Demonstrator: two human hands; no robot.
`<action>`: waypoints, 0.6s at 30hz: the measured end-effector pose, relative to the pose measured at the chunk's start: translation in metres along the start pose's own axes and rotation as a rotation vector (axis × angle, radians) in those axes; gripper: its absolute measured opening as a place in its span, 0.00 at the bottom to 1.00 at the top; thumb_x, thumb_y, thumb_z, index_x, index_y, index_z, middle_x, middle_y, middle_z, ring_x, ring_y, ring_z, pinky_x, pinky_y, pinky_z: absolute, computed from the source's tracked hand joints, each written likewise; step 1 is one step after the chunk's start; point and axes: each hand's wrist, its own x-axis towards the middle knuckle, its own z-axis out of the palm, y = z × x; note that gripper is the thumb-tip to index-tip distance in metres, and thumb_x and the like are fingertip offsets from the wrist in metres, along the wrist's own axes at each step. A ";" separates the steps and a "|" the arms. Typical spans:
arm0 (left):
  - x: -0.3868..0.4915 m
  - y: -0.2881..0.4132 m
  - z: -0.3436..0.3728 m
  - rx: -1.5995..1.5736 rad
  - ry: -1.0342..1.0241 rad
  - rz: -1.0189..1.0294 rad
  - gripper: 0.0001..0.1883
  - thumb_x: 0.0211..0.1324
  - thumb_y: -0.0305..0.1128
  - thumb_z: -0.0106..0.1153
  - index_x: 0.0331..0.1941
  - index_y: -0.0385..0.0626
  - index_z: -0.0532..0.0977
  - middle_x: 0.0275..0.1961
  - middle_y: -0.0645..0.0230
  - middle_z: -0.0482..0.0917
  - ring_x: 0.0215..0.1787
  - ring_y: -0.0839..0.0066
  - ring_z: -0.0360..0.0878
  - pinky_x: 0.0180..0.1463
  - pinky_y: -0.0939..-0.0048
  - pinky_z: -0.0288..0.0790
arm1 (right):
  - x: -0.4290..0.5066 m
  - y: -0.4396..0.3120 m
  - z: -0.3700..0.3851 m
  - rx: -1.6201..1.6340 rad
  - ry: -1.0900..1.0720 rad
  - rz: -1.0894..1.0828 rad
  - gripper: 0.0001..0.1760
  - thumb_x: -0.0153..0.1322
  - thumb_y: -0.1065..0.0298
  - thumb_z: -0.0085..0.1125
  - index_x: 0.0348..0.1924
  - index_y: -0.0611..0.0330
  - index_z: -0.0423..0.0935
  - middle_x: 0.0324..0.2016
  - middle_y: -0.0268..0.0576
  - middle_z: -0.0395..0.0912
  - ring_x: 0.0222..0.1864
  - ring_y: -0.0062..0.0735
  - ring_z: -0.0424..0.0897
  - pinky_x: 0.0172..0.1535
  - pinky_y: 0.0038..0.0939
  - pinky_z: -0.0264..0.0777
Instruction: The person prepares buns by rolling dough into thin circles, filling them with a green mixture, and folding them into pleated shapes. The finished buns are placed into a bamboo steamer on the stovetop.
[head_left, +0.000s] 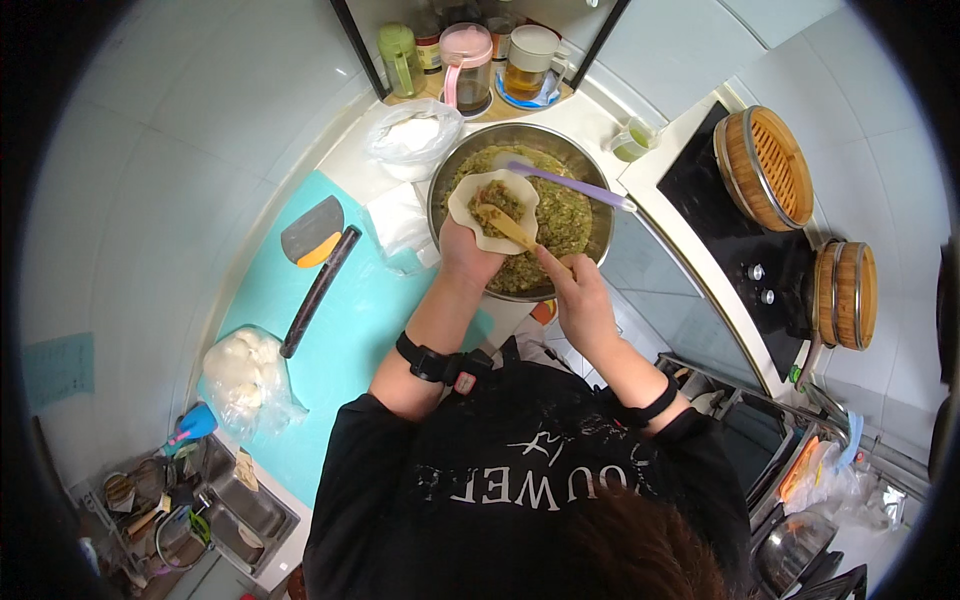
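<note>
On the palm of my left hand (469, 255) lies a round dough wrapper (463, 196) with a mound of chopped green filling (498, 201) at its middle. My right hand (581, 296) grips a small wooden spatula (517, 231), whose blade touches the filling. Both are over the near left part of a large steel bowl (609, 244) of the same green mixture. A purple-handled spoon (577, 185) rests in the bowl, its handle lying over the right rim.
Left, a turquoise mat (382, 330) bears a dough scraper (313, 229), a dark rolling pin (321, 291) and a bag of dough pieces (244, 371). A bag of white flour-like powder (415, 139) and pitchers (466, 67) stand behind. Bamboo steamers (772, 169) sit on the right hob.
</note>
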 end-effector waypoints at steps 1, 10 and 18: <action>-0.001 0.003 -0.001 0.015 0.033 0.010 0.20 0.68 0.40 0.31 0.55 0.43 0.67 0.55 0.61 0.72 0.58 0.60 0.70 0.61 0.54 0.66 | 0.001 -0.002 -0.004 0.015 -0.040 0.013 0.26 0.61 0.83 0.52 0.53 0.58 0.74 0.30 0.46 0.68 0.33 0.42 0.72 0.36 0.34 0.69; -0.008 0.013 -0.001 -0.002 0.039 0.026 0.20 0.68 0.37 0.32 0.56 0.43 0.67 0.56 0.60 0.72 0.57 0.61 0.71 0.61 0.55 0.65 | 0.020 -0.008 -0.014 -0.032 -0.031 -0.088 0.25 0.63 0.84 0.50 0.52 0.57 0.75 0.29 0.45 0.69 0.32 0.42 0.72 0.36 0.34 0.69; -0.012 0.021 -0.003 0.016 0.044 0.052 0.20 0.68 0.39 0.31 0.55 0.42 0.67 0.55 0.60 0.73 0.57 0.61 0.71 0.60 0.56 0.67 | 0.023 -0.009 -0.017 0.089 -0.019 -0.006 0.21 0.67 0.79 0.49 0.54 0.58 0.73 0.27 0.44 0.69 0.29 0.40 0.72 0.34 0.31 0.68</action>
